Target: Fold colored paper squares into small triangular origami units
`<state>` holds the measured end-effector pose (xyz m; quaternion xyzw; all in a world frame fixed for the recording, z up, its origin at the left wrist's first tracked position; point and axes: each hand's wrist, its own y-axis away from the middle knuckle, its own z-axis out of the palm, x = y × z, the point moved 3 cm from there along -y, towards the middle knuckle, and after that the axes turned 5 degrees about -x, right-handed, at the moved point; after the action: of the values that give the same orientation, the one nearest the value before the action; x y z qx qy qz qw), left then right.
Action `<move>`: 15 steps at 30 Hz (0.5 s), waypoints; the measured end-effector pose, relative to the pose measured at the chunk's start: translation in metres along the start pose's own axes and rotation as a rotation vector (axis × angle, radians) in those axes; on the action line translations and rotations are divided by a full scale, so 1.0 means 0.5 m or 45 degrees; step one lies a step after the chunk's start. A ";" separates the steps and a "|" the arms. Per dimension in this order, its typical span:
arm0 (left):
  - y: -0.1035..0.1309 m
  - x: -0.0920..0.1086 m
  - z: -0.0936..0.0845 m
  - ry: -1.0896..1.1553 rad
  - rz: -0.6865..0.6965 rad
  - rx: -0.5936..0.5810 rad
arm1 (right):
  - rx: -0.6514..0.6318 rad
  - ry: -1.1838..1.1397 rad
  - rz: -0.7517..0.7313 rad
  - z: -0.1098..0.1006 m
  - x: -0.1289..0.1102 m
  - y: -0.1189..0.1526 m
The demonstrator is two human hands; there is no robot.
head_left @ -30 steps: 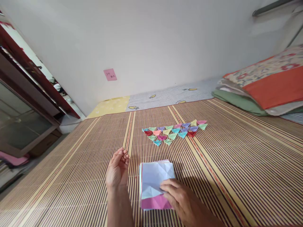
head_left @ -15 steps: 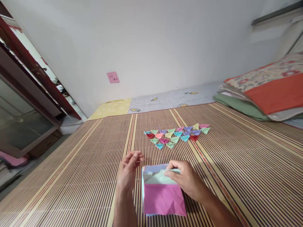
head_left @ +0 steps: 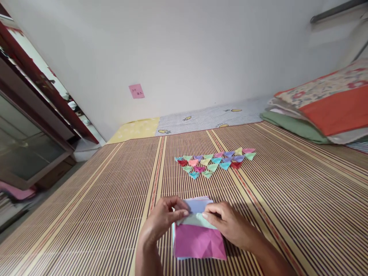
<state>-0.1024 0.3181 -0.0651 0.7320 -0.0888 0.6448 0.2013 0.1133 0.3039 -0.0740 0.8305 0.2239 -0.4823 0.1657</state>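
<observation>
The pale green paper [head_left: 197,220] is between the two hands, raised at its far edge above the stack of square papers [head_left: 176,257] on the striped mat [head_left: 100,214], toward the mat's near edge. The left hand [head_left: 165,216] pinches its left end between thumb and bent fingers; the right hand [head_left: 227,222] pinches its right end between thumb and forefinger. A creased magenta paper [head_left: 198,241] shows on the near side of the green one, and a lavender paper [head_left: 197,206] on the far side, between the hands.

Beyond the hands, well apart from the stack, small folded paper pieces [head_left: 212,167] in red, blue, green, yellow, pink and purple lie in slanting rows, fewer in the nearest row. Past the mat's far edge are a yellow cloth [head_left: 135,128] on the left and a checked cloth [head_left: 198,120] beside it. At the mat's far right corner lies folded bedding [head_left: 330,111], orange, floral and green. A pink note [head_left: 136,91] with handwriting is on the white wall [head_left: 186,57].
</observation>
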 end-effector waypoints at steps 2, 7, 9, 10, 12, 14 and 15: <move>0.003 0.002 -0.002 -0.032 0.006 0.022 | -0.015 -0.017 0.006 0.000 -0.001 0.001; 0.005 -0.005 -0.005 -0.060 -0.031 0.093 | 0.002 -0.037 0.016 0.002 0.005 0.001; 0.005 -0.009 -0.007 -0.062 -0.007 0.118 | 0.016 -0.031 0.015 0.001 0.006 0.000; 0.006 -0.010 -0.007 -0.066 0.006 0.121 | 0.022 -0.029 0.015 0.000 0.007 0.000; 0.007 -0.011 -0.008 -0.084 0.014 0.125 | 0.031 -0.036 0.014 0.000 0.007 -0.001; 0.008 -0.011 -0.008 -0.113 -0.006 0.139 | 0.037 -0.052 0.010 -0.001 0.007 -0.001; 0.008 -0.011 -0.007 -0.133 -0.022 0.142 | 0.035 -0.062 0.009 0.000 0.008 -0.001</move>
<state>-0.1081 0.3151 -0.0696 0.7755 -0.0568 0.6078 0.1608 0.1149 0.3052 -0.0772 0.8215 0.2103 -0.5049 0.1613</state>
